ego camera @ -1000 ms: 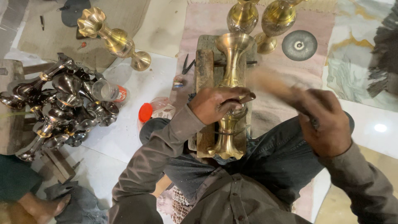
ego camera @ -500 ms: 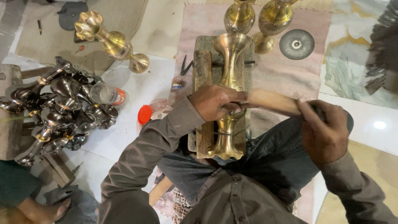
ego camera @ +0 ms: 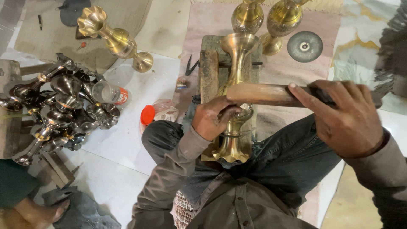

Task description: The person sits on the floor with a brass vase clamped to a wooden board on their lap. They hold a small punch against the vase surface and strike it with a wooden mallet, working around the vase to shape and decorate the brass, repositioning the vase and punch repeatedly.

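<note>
So the right hand (ego camera: 349, 116) has swung back in since a second ago. Then the wooden mallet (ego camera: 263, 94) was a blur out at 3 o'clock, half a second ago it was coming across, and now its head sits right over the brass vase (ego camera: 234, 106), at or just above the neck (can't tell if it's touching). Looks like tapping work in progress, not finished. The right hand is wrapped fully closed round the handle, index finger stretched along it.

The left hand (ego camera: 212, 118) hasn't budged: fingers curled around the vase's middle, pinning it down on the wooden block (ego camera: 208, 72). The vase lies lengthwise over the person's lap, flared mouth at 6 o'clock, foot at 12.

Packaging-wise: at 9 o'clock from the vase there's a clear plastic jar (ego camera: 157, 112) with an orange-red lid, lying on the white floor. Further at 9, a clear cup (ego camera: 109, 93) with a red label rests against the pile of dark unpolished vases (ego camera: 55, 106). Can't make out any print. Round grey disc (ego camera: 304, 46) at 1 o'clock.
</note>
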{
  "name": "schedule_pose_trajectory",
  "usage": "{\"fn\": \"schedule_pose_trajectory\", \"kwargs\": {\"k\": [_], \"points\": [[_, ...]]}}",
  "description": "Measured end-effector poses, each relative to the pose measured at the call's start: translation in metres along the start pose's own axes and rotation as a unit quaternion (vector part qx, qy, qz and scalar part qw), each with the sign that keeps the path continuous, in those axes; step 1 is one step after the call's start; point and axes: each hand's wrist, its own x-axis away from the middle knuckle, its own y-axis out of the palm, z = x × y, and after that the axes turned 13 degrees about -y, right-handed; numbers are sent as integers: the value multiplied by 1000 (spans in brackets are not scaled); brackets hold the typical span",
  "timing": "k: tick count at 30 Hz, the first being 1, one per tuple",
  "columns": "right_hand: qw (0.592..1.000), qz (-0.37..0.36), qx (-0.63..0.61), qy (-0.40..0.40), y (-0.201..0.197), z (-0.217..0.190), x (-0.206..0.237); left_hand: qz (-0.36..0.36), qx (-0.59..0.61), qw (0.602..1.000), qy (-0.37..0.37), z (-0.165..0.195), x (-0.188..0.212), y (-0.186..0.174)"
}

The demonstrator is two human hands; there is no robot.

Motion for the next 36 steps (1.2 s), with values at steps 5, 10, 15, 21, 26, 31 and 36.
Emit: {"fn": "schedule_pose_trajectory", "kwargs": {"k": [5,10,15,21,26,31,36], "points": [[989,54,-139,0,-1,6,-17,24,43,995,-89,3,9,9],[994,42,-101,-3,-7,2,-20,68,81,991,-82,9,13,15],[999,-6,11,-45,0,1,-17,102,34,985,-134,15,15,18],[999,-6,38,-33,11,3,-11,87,17,990,-113,21,14,14],[999,-5,13,-32,12,1,-8,54,-1,997,-63,19,8,9],[1000,5,10,-4,15,-1,0,39,32,997,-55,18,9,7],[997,31,-58,31,21,-2,5,27,77,995,-50,18,9,7]]}}
